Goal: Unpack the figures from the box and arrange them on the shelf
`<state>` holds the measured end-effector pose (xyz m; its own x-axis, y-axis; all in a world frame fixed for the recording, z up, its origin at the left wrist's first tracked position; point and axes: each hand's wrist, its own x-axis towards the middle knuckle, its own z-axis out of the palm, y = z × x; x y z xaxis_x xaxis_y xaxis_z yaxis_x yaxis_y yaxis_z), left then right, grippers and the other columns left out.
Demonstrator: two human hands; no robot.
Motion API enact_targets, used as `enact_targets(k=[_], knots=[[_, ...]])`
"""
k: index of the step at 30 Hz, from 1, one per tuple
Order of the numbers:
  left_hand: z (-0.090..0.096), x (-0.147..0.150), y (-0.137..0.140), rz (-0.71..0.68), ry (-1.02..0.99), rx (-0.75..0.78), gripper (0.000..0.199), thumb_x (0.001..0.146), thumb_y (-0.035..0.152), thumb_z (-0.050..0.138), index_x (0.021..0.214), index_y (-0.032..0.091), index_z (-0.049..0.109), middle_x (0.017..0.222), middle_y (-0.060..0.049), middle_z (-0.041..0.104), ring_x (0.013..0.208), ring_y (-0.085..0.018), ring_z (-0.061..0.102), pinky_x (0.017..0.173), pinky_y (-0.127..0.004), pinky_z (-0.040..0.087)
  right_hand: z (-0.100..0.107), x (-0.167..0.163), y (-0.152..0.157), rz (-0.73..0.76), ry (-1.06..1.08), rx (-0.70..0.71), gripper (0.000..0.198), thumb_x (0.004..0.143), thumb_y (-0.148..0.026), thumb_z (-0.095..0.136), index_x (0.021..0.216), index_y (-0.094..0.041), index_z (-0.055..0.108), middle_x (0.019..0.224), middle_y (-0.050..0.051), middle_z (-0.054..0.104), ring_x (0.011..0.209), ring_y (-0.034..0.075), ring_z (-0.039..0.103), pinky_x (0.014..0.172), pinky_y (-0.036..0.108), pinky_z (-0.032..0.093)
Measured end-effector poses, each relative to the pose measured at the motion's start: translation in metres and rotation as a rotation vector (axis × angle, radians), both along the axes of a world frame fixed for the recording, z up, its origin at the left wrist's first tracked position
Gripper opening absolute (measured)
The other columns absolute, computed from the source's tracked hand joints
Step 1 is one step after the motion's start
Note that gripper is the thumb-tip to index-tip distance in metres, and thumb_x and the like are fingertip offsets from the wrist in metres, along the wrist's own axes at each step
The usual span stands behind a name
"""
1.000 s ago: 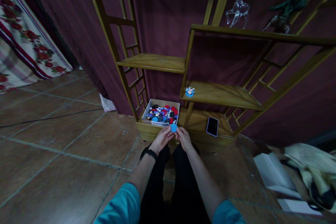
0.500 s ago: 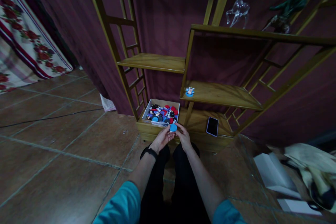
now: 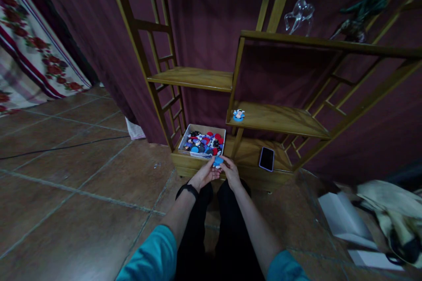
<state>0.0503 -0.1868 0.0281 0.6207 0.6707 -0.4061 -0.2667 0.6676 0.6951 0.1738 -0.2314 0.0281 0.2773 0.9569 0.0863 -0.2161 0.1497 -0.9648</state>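
Note:
Between my two hands is a small figurine with a round blue base [image 3: 218,161], held just in front of the box. The fingers of my left hand [image 3: 205,174] grip its left side, while my right hand [image 3: 231,173] pinches it from the right. White parts show under the blue base; the rest is hidden by my fingers. A shallow cardboard box [image 3: 185,139] beyond my hands is full of small figurines in red, blue, black and white. Another figurine [image 3: 238,115] stands upright on a blue base at the left end of the middle shelf.
A wooden display rack [image 3: 198,78] stands ahead. A phone [image 3: 267,159] lies on its lowest board. Higher up are a clear glass deer [image 3: 300,14] and a dark green ornament [image 3: 359,15]. White boxes [image 3: 344,219] and a pale bag [image 3: 392,204] lie on the floor at right.
The blue base has tilted in my fingers, so more of the white parts below it shows. My hands have barely shifted, and the box and shelf figurine stay put.

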Motion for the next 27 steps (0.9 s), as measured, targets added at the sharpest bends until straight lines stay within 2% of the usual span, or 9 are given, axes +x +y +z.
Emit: enact_targets(k=[4,9,12,16,20,24,27], knots=[[0.0,0.002,-0.001,-0.039,-0.008,0.025,0.054,0.077,0.061,0.044,0.073,0.01,0.062,0.057,-0.006,0.062,0.046,-0.009,0.054,0.054,-0.022,0.045,-0.003,0.002,0.0,-0.019,-0.028,-0.005,0.035,0.07,-0.033,0.062,0.103,-0.025,0.064,0.104,0.002,0.061,0.073,0.013,0.055,0.061,0.023,0.045],[0.001,0.001,-0.005,-0.019,-0.049,0.075,0.05,0.078,0.058,0.046,0.077,0.01,0.063,0.059,-0.007,0.062,0.051,-0.01,0.057,0.055,-0.021,0.045,-0.006,0.003,0.005,-0.046,0.048,-0.067,0.035,0.068,-0.038,0.064,0.099,-0.023,0.066,0.065,-0.003,0.06,0.051,0.01,0.045,0.05,0.022,0.038],[0.003,0.0,-0.006,-0.02,-0.045,0.091,0.051,0.078,0.058,0.045,0.074,0.01,0.063,0.058,-0.007,0.062,0.051,-0.011,0.057,0.055,-0.022,0.045,-0.006,0.003,0.006,-0.049,0.1,-0.083,0.036,0.066,-0.04,0.066,0.096,-0.021,0.066,0.055,-0.004,0.056,0.045,0.009,0.042,0.045,0.022,0.034],[0.005,-0.001,-0.008,-0.022,-0.063,0.115,0.05,0.079,0.057,0.046,0.073,0.01,0.063,0.062,-0.009,0.064,0.054,-0.012,0.059,0.058,-0.022,0.046,-0.005,0.004,0.005,-0.019,0.193,-0.098,0.036,0.064,-0.041,0.068,0.093,-0.02,0.066,0.052,-0.005,0.054,0.043,0.007,0.04,0.043,0.021,0.032],[0.004,-0.001,-0.008,0.015,-0.076,0.097,0.045,0.079,0.054,0.049,0.076,0.011,0.062,0.065,-0.009,0.065,0.054,-0.011,0.059,0.059,-0.024,0.048,-0.003,0.007,0.004,-0.008,0.334,-0.126,0.033,0.06,-0.038,0.073,0.086,-0.02,0.066,0.056,-0.004,0.056,0.048,0.008,0.046,0.045,0.021,0.036],[0.002,0.0,-0.009,0.065,-0.084,0.094,0.034,0.078,0.044,0.057,0.081,0.01,0.062,0.071,-0.009,0.066,0.06,-0.012,0.062,0.064,-0.025,0.05,-0.004,0.013,0.005,-0.009,0.456,-0.17,0.028,0.057,-0.031,0.076,0.08,-0.02,0.067,0.06,-0.003,0.059,0.051,0.008,0.048,0.048,0.021,0.039],[0.001,0.0,-0.009,0.153,-0.088,0.126,0.024,0.074,0.033,0.066,0.086,0.013,0.061,0.076,-0.007,0.066,0.066,-0.012,0.063,0.067,-0.025,0.049,-0.006,0.016,0.006,0.037,0.48,-0.186,0.024,0.057,-0.027,0.076,0.078,-0.019,0.067,0.061,-0.003,0.059,0.05,0.007,0.048,0.046,0.02,0.038]])
